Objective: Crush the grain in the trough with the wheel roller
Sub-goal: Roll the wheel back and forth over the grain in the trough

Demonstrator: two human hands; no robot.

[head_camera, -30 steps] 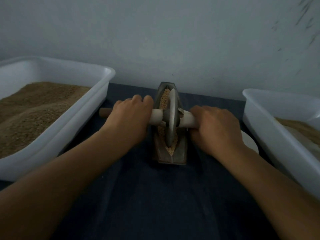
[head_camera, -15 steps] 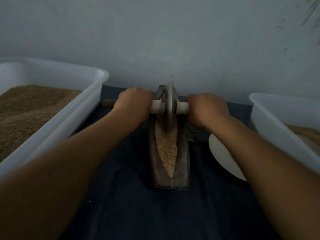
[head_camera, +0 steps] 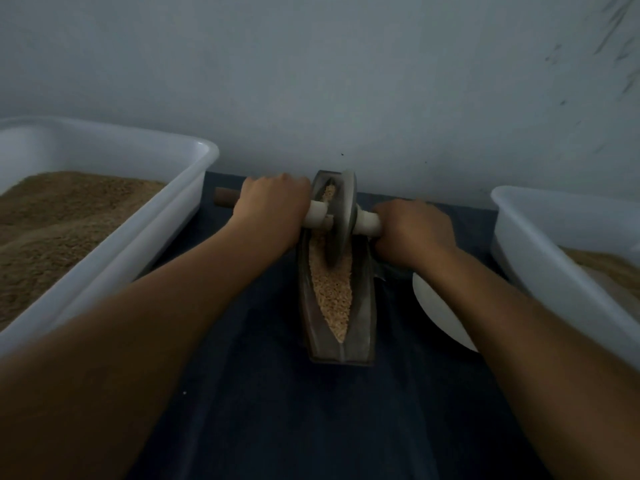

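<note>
A narrow boat-shaped metal trough (head_camera: 363,327) lies lengthwise on the dark cloth, filled with pale tan grain (head_camera: 332,292). A grey wheel roller (head_camera: 341,220) stands upright in the far half of the trough, on a light axle handle that crosses it. My left hand (head_camera: 272,211) is closed around the handle's left side, with the brown handle end sticking out past it. My right hand (head_camera: 414,230) is closed around the right side. The wheel's lower edge is down in the grain.
A big white tub (head_camera: 166,233) of brown grain stands at the left. Another white tub (head_camera: 540,244) with grain stands at the right. A white plate (head_camera: 440,313) lies partly under my right forearm. A grey wall rises just behind the trough.
The wheel rolled from the near end of the trough to the far end, then came back a little toward the middle. Both hands stayed on the handle.
</note>
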